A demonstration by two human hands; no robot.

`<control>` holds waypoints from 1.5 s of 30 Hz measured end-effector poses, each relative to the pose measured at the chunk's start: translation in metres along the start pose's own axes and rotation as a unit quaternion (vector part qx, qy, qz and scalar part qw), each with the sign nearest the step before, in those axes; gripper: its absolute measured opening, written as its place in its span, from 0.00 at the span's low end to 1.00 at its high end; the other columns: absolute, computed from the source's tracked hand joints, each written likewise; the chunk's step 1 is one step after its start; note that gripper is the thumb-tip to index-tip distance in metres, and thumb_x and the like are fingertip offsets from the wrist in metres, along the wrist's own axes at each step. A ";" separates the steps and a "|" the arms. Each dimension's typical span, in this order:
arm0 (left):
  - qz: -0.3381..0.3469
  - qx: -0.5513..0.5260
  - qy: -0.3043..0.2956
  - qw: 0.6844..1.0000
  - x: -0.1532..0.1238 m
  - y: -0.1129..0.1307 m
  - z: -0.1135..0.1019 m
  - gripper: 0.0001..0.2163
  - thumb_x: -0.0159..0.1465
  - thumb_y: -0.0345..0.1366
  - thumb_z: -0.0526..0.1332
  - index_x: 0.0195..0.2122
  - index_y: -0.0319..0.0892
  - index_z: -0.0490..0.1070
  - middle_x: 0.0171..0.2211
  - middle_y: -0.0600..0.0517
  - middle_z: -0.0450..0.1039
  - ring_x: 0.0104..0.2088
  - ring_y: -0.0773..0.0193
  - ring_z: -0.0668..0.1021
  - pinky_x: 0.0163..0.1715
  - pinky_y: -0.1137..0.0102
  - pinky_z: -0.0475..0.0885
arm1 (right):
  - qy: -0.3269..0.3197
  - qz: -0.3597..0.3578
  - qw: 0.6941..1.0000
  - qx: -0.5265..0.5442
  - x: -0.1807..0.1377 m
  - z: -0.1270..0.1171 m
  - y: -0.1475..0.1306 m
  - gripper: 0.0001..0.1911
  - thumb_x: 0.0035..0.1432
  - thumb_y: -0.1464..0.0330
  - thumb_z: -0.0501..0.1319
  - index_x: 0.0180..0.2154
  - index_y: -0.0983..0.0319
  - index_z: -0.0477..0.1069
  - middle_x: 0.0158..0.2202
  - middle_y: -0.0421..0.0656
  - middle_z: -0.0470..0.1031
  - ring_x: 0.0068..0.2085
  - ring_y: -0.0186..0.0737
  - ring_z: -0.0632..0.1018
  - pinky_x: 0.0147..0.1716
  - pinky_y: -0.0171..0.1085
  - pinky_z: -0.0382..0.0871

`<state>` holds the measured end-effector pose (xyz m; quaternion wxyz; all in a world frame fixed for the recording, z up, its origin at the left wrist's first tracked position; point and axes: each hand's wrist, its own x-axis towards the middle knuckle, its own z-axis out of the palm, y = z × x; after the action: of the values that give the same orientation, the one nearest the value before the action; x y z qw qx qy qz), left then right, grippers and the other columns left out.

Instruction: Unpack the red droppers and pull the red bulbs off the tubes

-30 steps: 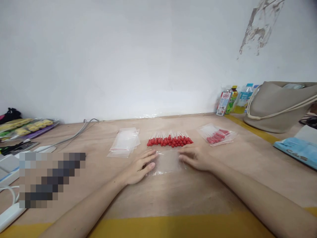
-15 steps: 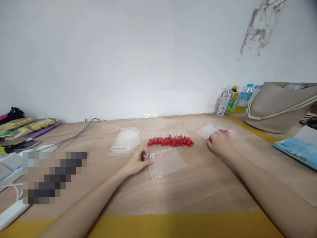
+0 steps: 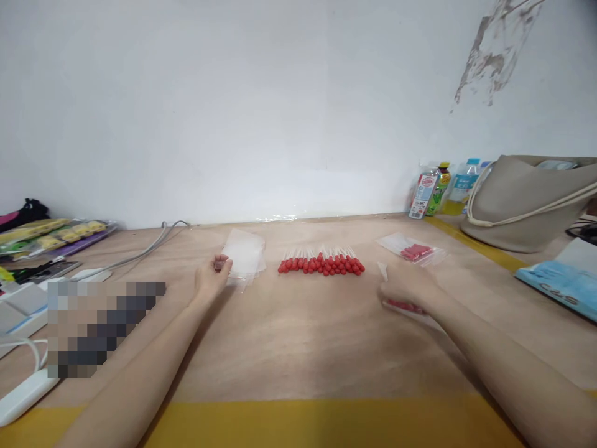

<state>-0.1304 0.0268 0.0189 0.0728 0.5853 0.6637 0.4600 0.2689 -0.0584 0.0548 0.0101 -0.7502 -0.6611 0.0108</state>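
A plain white wall (image 3: 233, 112) fills the upper half of my view, evenly lit, with a patch of peeled paint (image 3: 489, 56) at the upper right. Below it runs my pale wooden bench (image 3: 303, 348), edged by a yellow band (image 3: 303, 426) along the bottom of the frame.

The stack of zip bags (image 3: 243, 256) at the left fingers (image 3: 222, 263) is thin, clear, glossy plastic. The filled bag (image 3: 405, 305) under the right fingers (image 3: 389, 290) has the same shiny film. Between the fingers, the droppers (image 3: 321, 265) have matt red rubbery bulbs. The tabletop (image 3: 303, 339) looks like pale, matt wood.
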 end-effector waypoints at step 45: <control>0.133 -0.133 -0.415 0.890 -0.084 0.071 0.053 0.18 0.55 0.50 0.55 0.20 0.39 0.62 0.17 0.58 0.55 0.20 0.71 0.59 0.20 0.75 0.55 | 0.265 -0.409 0.836 0.253 -0.002 0.053 -0.108 0.14 0.54 0.75 0.54 0.38 0.56 0.73 0.42 0.44 0.70 0.44 0.40 0.67 0.43 0.43 0.57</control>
<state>-0.0204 -0.0235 0.0010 0.3571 0.7904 0.4217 0.2645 0.1599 -0.0463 0.0053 0.3777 -0.3567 -0.8540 -0.0262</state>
